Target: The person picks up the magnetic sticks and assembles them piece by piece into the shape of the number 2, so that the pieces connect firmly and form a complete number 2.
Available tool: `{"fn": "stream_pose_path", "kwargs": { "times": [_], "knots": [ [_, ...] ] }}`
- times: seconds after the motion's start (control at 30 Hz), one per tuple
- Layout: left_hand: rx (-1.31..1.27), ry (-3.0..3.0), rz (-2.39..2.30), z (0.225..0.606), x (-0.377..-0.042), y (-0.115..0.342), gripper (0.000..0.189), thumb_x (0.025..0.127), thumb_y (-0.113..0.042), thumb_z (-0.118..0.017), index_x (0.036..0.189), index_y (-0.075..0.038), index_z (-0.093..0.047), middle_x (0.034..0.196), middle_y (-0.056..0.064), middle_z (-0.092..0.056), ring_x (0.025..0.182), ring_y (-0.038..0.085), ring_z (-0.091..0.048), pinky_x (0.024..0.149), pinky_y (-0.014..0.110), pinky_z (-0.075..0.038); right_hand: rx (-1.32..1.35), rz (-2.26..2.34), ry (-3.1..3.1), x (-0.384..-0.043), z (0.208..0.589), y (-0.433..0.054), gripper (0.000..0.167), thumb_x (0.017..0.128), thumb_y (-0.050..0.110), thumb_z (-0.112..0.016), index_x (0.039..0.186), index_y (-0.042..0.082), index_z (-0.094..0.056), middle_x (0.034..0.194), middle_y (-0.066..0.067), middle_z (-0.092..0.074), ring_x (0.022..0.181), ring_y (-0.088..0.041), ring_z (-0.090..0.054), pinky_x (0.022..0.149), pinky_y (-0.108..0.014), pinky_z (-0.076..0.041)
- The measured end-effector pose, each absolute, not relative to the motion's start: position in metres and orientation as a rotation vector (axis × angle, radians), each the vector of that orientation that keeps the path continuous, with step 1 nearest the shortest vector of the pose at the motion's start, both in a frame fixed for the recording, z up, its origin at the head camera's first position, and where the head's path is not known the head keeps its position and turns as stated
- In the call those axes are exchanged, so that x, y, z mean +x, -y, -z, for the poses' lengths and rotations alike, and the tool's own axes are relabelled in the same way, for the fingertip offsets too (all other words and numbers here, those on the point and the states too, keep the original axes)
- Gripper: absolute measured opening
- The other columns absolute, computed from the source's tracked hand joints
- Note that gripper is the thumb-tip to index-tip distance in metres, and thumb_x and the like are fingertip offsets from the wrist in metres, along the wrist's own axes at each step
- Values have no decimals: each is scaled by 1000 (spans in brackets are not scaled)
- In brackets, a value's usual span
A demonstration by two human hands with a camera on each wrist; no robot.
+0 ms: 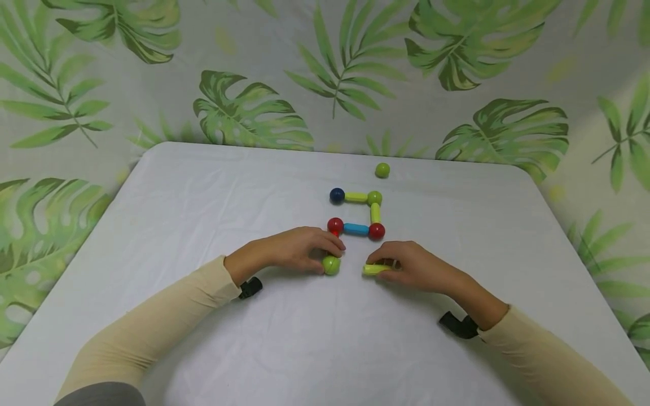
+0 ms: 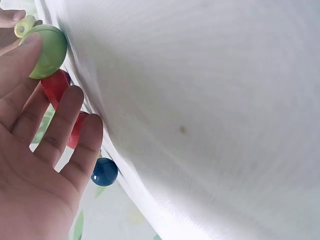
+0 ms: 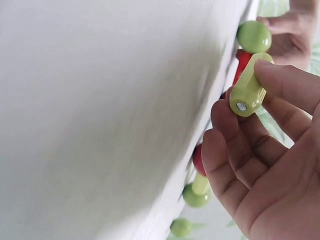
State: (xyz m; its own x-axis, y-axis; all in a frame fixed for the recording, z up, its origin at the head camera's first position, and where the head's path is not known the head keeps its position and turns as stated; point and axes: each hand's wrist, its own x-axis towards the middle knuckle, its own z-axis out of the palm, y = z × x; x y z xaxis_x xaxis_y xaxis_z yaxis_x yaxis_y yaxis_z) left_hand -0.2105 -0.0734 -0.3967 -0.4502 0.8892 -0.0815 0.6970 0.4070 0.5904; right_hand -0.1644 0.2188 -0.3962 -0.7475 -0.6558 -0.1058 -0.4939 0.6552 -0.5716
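Note:
My left hand (image 1: 303, 248) pinches a green ball (image 1: 332, 265) at the near end of a chain of toy balls and magnetic rods; the thumb presses on it in the left wrist view. A red rod (image 2: 55, 87), partly behind the fingers, joins that ball to a red ball (image 1: 335, 226). From there a blue rod (image 1: 356, 229) leads to another red ball (image 1: 376, 231). To the right, my right hand (image 1: 418, 268) pinches a loose yellow-green rod (image 3: 250, 87) between thumb and fingers. A round metal end shows on it. The rod is apart from the green ball.
Beyond the second red ball, yellow-green rods (image 1: 375, 213) continue the chain through a green ball (image 1: 374, 197) to a dark blue ball (image 1: 337, 195). A separate green ball (image 1: 382, 170) lies near the far edge of the white-covered table (image 1: 228, 192). Leaf-patterned cloth (image 1: 355, 84) hangs behind.

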Motion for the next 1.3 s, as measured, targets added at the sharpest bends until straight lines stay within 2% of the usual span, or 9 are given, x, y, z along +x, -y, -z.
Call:
{"fn": "stream_pose_path", "kwargs": {
  "times": [0.33,0.53,0.93,1.3],
  "knots": [
    [1357,-2262,-719,399,-212,73,41,87,-10,-74,128,-8,-67,140,5,-60,136,24,-50,118,42,-37,-998,763,-2557,-166,396,-203,28,88,16,-74,116,17,-70,105,7,-70,92,-8,-61,81,-25,-56],
    [1353,-2269,-715,398,-211,73,40,87,-11,-74,127,-9,-67,140,5,-60,136,25,-50,118,43,-37,-978,798,-2562,-168,395,-196,26,87,14,-75,113,14,-71,101,4,-71,88,-9,-61,78,-24,-57],
    [1354,-2279,-687,397,-212,74,40,87,-11,-74,127,-9,-68,140,5,-60,136,24,-50,119,42,-37,-937,830,-2492,-174,398,-184,24,88,18,-75,111,13,-72,104,1,-73,88,-8,-64,82,-21,-56],
    [1362,-2290,-663,398,-212,73,40,88,-12,-74,127,-11,-67,141,4,-60,136,23,-50,118,41,-38,-916,852,-2472,-176,397,-175,21,89,17,-74,109,10,-73,102,0,-74,85,-8,-63,80,-19,-55]
  ]
}}
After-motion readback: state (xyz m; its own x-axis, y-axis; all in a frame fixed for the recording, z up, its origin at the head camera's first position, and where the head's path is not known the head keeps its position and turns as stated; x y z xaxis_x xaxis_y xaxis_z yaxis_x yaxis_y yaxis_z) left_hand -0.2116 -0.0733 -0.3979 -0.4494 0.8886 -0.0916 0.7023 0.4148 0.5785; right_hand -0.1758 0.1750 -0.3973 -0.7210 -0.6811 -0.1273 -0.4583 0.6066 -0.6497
